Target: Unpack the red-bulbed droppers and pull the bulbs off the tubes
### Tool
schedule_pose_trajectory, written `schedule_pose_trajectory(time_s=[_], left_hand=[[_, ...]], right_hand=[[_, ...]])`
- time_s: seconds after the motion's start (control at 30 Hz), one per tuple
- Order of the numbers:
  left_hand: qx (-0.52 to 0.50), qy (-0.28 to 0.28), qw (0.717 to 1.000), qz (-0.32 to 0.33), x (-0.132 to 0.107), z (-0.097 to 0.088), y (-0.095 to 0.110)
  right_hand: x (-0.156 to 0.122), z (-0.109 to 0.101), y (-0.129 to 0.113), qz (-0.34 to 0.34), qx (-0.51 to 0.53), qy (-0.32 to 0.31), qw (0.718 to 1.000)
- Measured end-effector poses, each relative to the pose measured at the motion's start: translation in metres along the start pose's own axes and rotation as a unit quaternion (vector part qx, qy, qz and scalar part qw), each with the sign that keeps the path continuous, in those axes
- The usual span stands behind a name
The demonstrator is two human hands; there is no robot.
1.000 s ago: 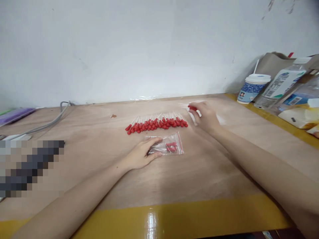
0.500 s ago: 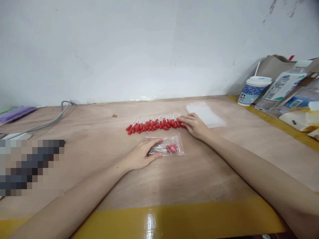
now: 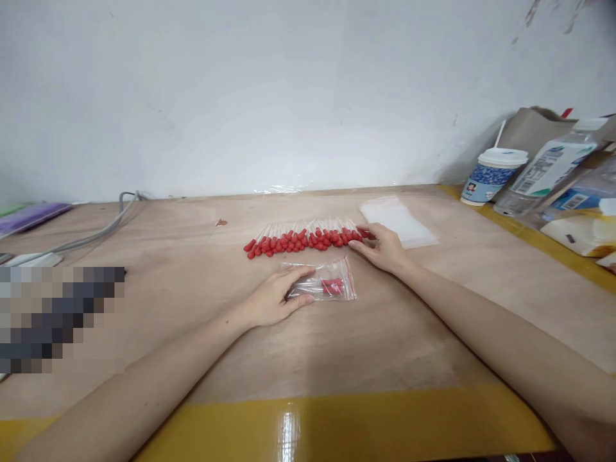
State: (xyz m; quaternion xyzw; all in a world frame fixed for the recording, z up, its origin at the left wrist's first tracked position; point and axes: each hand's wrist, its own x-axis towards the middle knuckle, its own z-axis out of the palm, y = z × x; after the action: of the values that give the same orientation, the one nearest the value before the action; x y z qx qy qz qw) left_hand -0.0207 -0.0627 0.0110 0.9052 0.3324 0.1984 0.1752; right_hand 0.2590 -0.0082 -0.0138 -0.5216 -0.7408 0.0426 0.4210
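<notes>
My left hand (image 3: 274,298) lies on the table with its thumb and fingers around a clear zip-lock bag (image 3: 349,282). The bag has a red-edged opening pointing right and something red inside, with pale sticks running back under my fingers. Beyond it lies a row of white sticks with red, bulb-shaped tips (image 3: 289,241), red ends toward me. At the row's right end, my right hand (image 3: 384,249) has its thumb and fingers closed around a few red tips. How many it grips is hidden.
Just past my right hand lies a stack of flat clear bags (image 3: 402,221). A lidded paper cup (image 3: 493,176) and a plastic bottle (image 3: 548,168) stand at the right, before the wall. A grey cable (image 3: 99,234) and a purple packet (image 3: 36,218) are at the left.
My right hand has shifted slightly right along the row, and its thumb now shows at the front beside the red tips. My left hand and the bag have stayed in place.
</notes>
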Motion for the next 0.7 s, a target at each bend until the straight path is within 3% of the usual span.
schedule_pose_trajectory(time_s=[0.43,0.6,0.7], left_hand=[[0.005,0.003,1.0,-0.003,0.0,-0.001,0.0],[0.005,0.0,1.0,0.001,0.0,-0.001,0.0],[0.006,0.001,1.0,0.003,0.0,0.0,-0.002]], right_hand=[[-0.004,-0.003,-0.008,0.034,-0.059,-0.012,0.998],[-0.003,0.0,-0.006,0.009,-0.075,0.021,0.997],[-0.002,-0.002,-0.011,-0.024,-0.081,0.095,0.992]])
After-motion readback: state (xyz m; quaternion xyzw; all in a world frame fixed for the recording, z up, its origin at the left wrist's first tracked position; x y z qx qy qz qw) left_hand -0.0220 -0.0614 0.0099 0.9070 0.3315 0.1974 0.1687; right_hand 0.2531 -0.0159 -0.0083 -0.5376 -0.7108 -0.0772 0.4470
